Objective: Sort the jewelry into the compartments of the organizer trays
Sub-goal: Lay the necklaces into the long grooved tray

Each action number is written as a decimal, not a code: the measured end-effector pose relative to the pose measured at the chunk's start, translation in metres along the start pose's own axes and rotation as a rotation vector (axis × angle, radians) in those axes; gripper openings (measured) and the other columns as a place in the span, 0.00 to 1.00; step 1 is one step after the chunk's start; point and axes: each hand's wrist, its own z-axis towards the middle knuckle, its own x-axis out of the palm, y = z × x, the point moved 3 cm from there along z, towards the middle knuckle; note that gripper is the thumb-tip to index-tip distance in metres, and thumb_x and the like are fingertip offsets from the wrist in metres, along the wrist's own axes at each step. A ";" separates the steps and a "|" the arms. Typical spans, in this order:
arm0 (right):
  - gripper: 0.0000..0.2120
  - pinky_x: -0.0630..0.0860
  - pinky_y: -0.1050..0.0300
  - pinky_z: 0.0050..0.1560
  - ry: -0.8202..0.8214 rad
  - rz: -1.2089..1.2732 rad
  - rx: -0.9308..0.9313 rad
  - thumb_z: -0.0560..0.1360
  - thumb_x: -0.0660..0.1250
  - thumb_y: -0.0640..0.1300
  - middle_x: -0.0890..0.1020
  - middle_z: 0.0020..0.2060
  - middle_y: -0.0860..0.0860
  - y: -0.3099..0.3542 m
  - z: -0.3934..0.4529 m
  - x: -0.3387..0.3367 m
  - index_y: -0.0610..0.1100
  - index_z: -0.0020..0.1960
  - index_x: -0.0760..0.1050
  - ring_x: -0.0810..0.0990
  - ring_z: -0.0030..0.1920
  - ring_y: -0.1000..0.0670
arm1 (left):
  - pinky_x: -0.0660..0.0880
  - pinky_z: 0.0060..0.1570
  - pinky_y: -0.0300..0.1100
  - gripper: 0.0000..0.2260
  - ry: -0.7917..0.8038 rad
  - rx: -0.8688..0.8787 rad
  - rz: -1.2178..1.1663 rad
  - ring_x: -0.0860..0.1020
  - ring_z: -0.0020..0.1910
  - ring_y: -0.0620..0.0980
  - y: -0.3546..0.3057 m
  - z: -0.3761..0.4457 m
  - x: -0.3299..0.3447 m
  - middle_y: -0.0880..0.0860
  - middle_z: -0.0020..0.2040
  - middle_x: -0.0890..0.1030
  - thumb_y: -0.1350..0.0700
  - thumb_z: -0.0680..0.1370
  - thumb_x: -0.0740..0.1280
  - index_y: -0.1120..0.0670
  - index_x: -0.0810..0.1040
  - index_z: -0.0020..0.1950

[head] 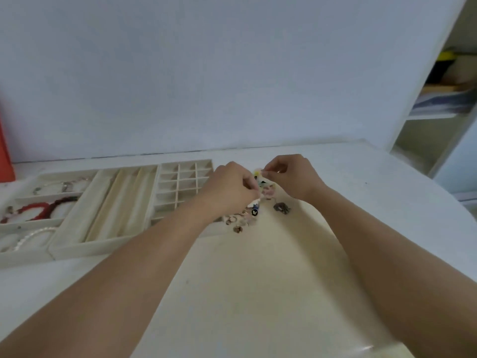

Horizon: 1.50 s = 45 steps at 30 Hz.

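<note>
A small pile of mixed jewelry (241,219), rings and charms, lies on the white table to the right of the cream organizer trays. My left hand (229,187) and my right hand (291,174) meet just above the pile, both pinching a small pale yellow-and-white piece (259,174) between fingertips. A dark metal piece (281,208) sits alone to the right of the pile. The grid tray (180,182) has many small empty compartments. The ring-roll tray (121,202) lies left of it. The far-left tray (28,202) holds a red bead bracelet (38,210), a pearl strand (33,236) and a thin chain.
The table (258,293) ends at a rounded edge on the right. A white wall stands close behind the trays. An orange object (5,156) stands at the far left. A white shelf unit (444,104) with stacked items is at the right.
</note>
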 end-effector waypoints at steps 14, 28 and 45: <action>0.02 0.78 0.54 0.47 -0.066 -0.196 0.117 0.74 0.71 0.51 0.83 0.43 0.58 -0.025 -0.009 -0.025 0.55 0.43 0.82 0.81 0.45 0.54 | 0.76 0.25 0.39 0.03 0.288 0.035 0.117 0.75 0.21 0.43 -0.021 0.026 0.054 0.48 0.45 0.79 0.54 0.73 0.76 0.49 0.86 0.46; 0.18 0.74 0.54 0.47 0.381 0.365 0.145 0.76 0.61 0.29 0.87 0.49 0.48 -0.006 -0.027 -0.041 0.48 0.53 0.83 0.83 0.47 0.51 | 0.71 0.25 0.32 0.01 -0.024 0.137 -0.271 0.75 0.26 0.36 -0.033 0.031 0.013 0.49 0.41 0.85 0.57 0.78 0.71 0.52 0.82 0.48; 0.09 0.73 0.60 0.40 0.508 0.357 0.270 0.74 0.74 0.43 0.84 0.42 0.49 -0.020 -0.032 -0.053 0.40 0.53 0.83 0.78 0.38 0.53 | 0.75 0.32 0.43 0.07 0.112 0.093 -0.232 0.79 0.26 0.39 -0.029 0.030 0.011 0.47 0.42 0.84 0.62 0.79 0.68 0.52 0.80 0.53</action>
